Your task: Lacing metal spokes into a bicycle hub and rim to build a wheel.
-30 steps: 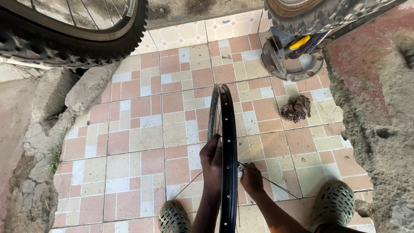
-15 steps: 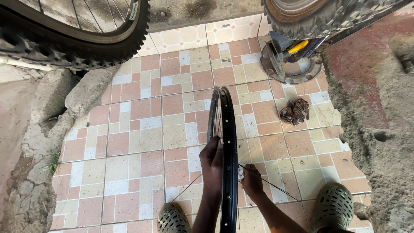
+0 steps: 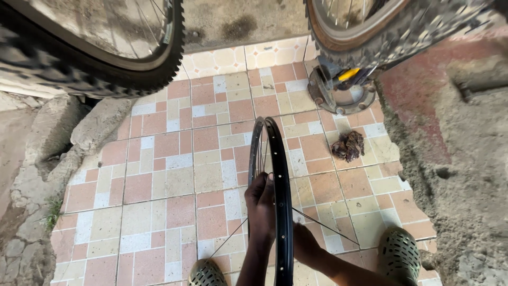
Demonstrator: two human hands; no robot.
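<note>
A bare black bicycle rim (image 3: 275, 159) stands upright on edge between my feet, seen from above. My left hand (image 3: 260, 204) is wrapped around the rim's top on its left side. My right hand (image 3: 302, 244) sits low on the rim's right side, down among the thin loose spokes (image 3: 324, 225) that stick out from it. Whether those fingers pinch a spoke is hidden by the rim.
Pink and cream floor tiles (image 3: 174, 175) lie underneath. A knobby bicycle tyre (image 3: 106, 63) hangs at top left, another wheel (image 3: 381, 32) at top right above a round metal stand (image 3: 338, 90). A dirty brown rag (image 3: 348, 146) lies right of the rim. Green perforated shoes (image 3: 398, 254) frame the bottom.
The view has shifted slightly downward and right. Both hands stay at the rim in nearly the same places.
</note>
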